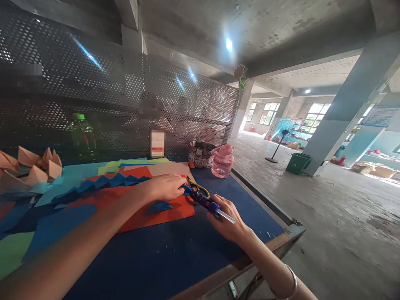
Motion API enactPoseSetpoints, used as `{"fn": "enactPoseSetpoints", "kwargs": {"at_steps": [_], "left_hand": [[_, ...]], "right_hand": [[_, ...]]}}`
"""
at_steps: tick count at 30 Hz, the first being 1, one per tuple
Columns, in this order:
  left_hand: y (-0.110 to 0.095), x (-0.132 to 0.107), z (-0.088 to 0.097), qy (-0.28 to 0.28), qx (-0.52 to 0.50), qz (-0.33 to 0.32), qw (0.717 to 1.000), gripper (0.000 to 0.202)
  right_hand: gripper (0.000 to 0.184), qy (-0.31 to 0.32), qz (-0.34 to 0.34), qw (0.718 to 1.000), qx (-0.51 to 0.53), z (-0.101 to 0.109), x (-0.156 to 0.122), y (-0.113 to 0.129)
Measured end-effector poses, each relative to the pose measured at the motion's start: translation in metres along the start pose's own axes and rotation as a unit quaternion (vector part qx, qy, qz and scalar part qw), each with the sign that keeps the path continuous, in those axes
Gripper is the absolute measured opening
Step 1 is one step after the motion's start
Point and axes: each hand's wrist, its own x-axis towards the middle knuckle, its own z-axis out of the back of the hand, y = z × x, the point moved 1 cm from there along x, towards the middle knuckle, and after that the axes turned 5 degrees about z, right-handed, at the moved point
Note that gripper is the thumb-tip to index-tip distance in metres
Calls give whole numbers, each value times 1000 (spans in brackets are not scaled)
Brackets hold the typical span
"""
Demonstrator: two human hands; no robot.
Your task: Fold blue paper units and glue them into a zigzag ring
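Observation:
My left hand (165, 187) is closed, pinching the end of a folded blue paper strip (103, 183) that lies across an orange-red paper sheet (168, 210). My right hand (226, 218) grips a blue glue gun (204, 201) with a clear glue stick at its back. The gun's nozzle points at the spot under my left fingertips. A small blue paper triangle (158, 206) lies on the orange-red sheet just below my left hand. A bangle sits on my right wrist.
A dark blue table (175, 258) carries coloured paper sheets (131, 166), folded paper boats (34, 168) at far left, a green-capped bottle (81, 137), a woven basket (200, 155) and a pink jar (222, 161). A perforated metal screen (125, 96) backs it. The table's metal edge (281, 239) runs at the right.

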Motion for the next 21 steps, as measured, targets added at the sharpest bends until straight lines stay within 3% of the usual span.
{"fn": "enactPoseSetpoints", "kwargs": {"at_steps": [21], "left_hand": [[3,1,-2,-14,3,-2,1000,27]], "right_hand": [[16,-6,4,1000,-2,0,-2,-1]]}}
